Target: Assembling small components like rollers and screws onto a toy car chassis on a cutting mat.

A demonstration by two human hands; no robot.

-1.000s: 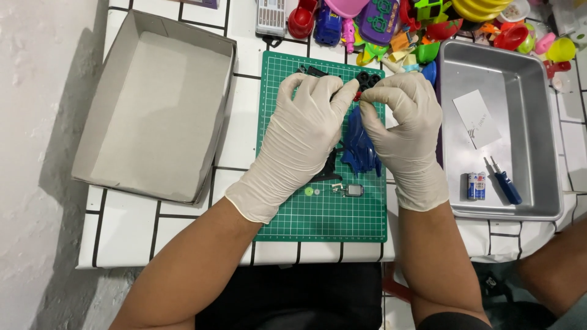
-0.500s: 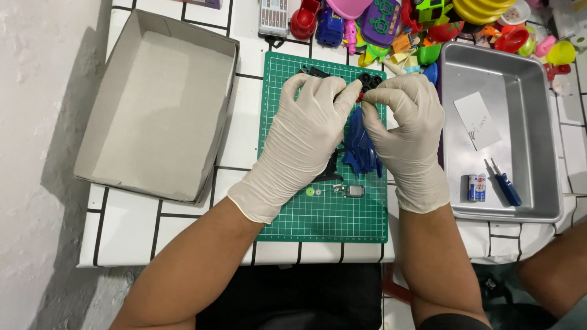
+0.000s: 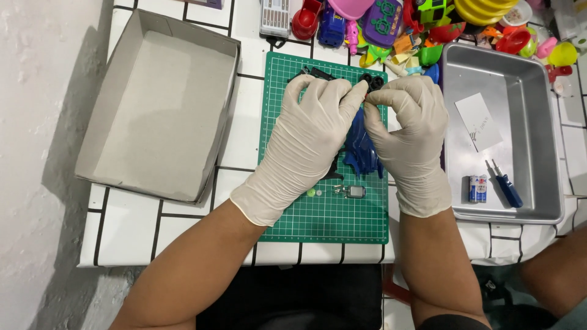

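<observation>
Over the green cutting mat, both gloved hands meet at a small black part, the left hand and right hand pinching it with clenched fingers. Below them lies a blue toy shell, with a small motor nearer. Right of the mat sits a metal tray holding a battery and blue screwdriver. Left stands a grey cardboard box on the tiled worktop. Colourful toys crowd the far edge.
</observation>
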